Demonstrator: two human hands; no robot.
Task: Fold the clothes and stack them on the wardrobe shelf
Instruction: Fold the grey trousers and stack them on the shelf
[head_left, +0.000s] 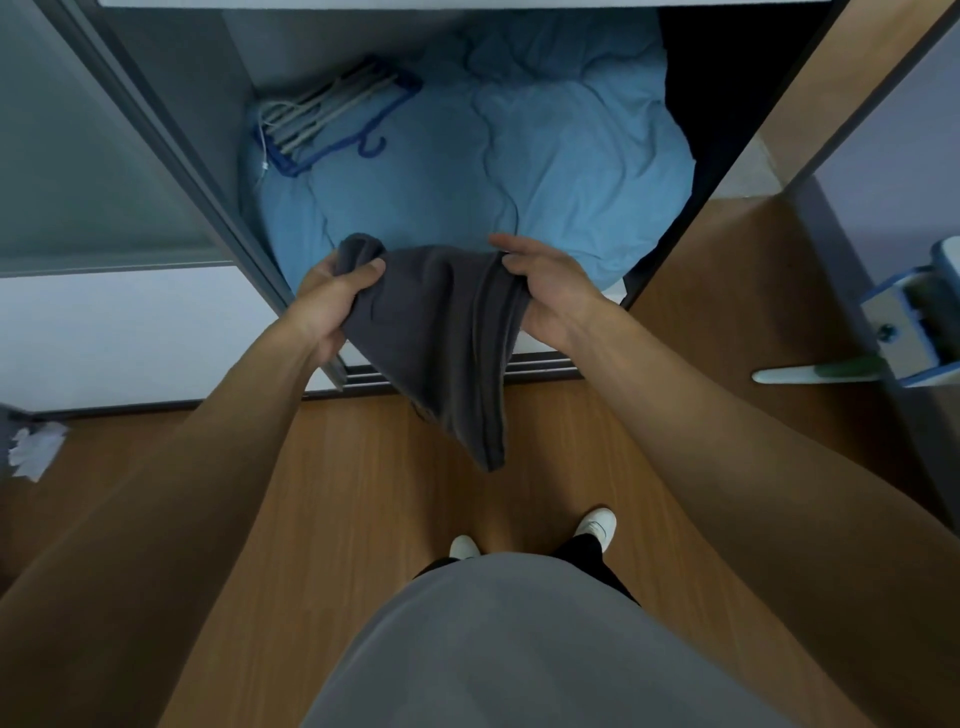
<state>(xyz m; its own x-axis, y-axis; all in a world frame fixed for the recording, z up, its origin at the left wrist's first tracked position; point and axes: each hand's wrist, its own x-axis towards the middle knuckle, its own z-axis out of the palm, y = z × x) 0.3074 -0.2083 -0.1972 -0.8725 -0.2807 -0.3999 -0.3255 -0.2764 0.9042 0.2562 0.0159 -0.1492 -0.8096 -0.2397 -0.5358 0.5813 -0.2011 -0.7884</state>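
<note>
A dark grey garment (447, 343) hangs between my two hands in front of the open wardrobe. My left hand (332, 299) grips its upper left corner, fingers curled round a bunched fold. My right hand (545, 286) holds the upper right edge, thumb on top and fingers beneath the cloth. The garment droops in a narrowing fold toward the floor, its lower tip at about knee height. Behind it, the wardrobe shelf is covered by a rumpled light blue duvet (519, 156).
A bundle of white and blue hangers (332, 119) lies on the duvet at the shelf's back left. A sliding wardrobe door (104, 156) stands at left, a wooden door with a handle (815, 371) at right. Crumpled white paper (36, 449) lies on the wooden floor.
</note>
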